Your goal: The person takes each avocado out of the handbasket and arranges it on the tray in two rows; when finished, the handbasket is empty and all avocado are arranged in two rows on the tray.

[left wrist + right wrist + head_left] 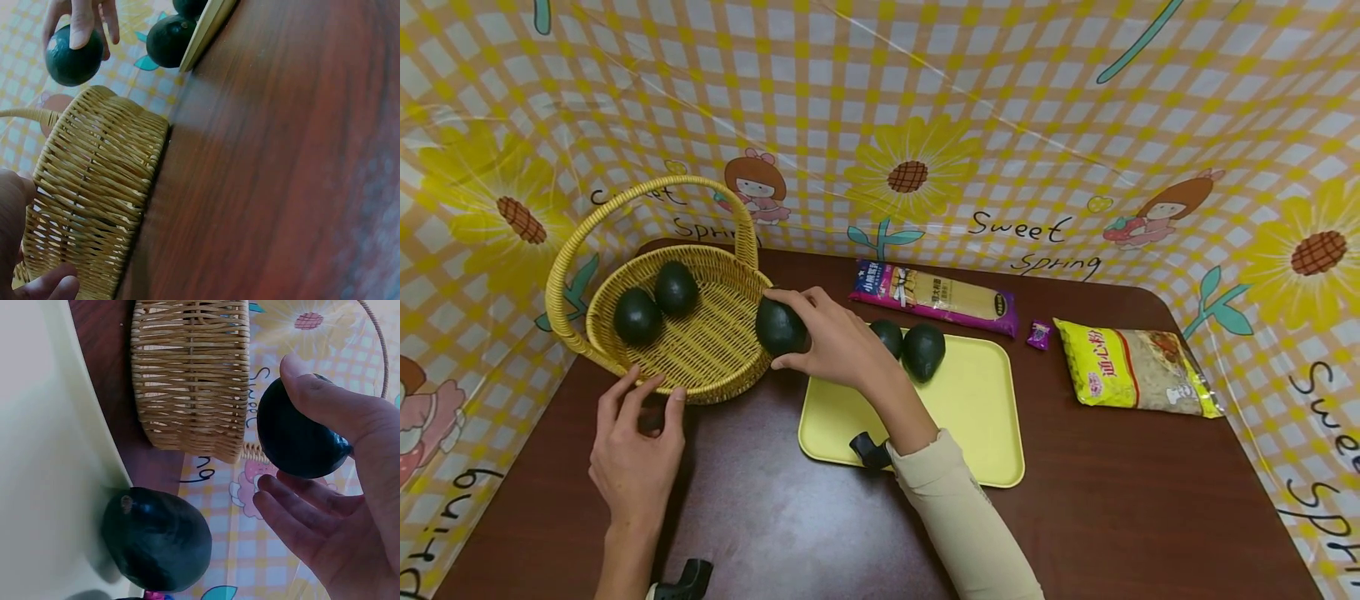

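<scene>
My right hand (pixel 831 337) holds a dark green avocado (pixel 780 327) between thumb and fingers. It hangs just over the right rim of the yellow wicker basket (pixel 730 387); in the right wrist view the avocado (pixel 300 428) is clear of the woven wall. Two more avocados lie inside at the basket's left, among them one avocado (pixel 637 317) near the handle. My left hand (pixel 638 450) grips the basket's near rim, some fingers against the outer wall (pixel 94 200). On the yellow tray (pixel 970 417), two avocados show, one avocado (pixel 923 352) fully and one partly behind my right hand.
Behind the tray lies a purple noodle pack (pixel 936 296). A small purple wrapped sweet (pixel 1038 335) and a yellow pasta bag (pixel 1135 369) lie to its right. The basket's tall handle (pixel 568 262) arches upward. Checked cloth (pixel 1037 108) surrounds the brown table (pixel 1120 500).
</scene>
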### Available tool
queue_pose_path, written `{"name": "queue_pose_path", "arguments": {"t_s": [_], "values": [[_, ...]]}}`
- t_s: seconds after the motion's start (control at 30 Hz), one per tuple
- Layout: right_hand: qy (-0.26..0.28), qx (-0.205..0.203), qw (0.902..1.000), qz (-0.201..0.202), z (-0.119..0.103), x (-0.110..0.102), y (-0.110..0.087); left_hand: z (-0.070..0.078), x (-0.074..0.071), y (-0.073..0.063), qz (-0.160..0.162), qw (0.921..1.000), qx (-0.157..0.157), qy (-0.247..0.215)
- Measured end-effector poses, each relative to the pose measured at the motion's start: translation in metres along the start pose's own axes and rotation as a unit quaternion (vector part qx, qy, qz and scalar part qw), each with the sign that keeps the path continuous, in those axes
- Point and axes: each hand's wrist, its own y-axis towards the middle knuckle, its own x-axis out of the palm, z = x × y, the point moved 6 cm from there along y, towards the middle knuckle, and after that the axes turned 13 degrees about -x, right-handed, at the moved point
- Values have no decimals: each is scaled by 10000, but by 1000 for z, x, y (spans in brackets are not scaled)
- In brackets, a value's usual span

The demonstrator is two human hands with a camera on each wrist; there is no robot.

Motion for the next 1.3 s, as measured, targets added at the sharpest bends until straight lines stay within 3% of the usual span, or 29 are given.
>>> {"name": "queue_pose_path", "arguments": {"t_s": [1.3], "values": [[19, 366, 9991, 216, 6, 12, -57, 0, 0, 0, 33, 10000, -41, 44]]}}
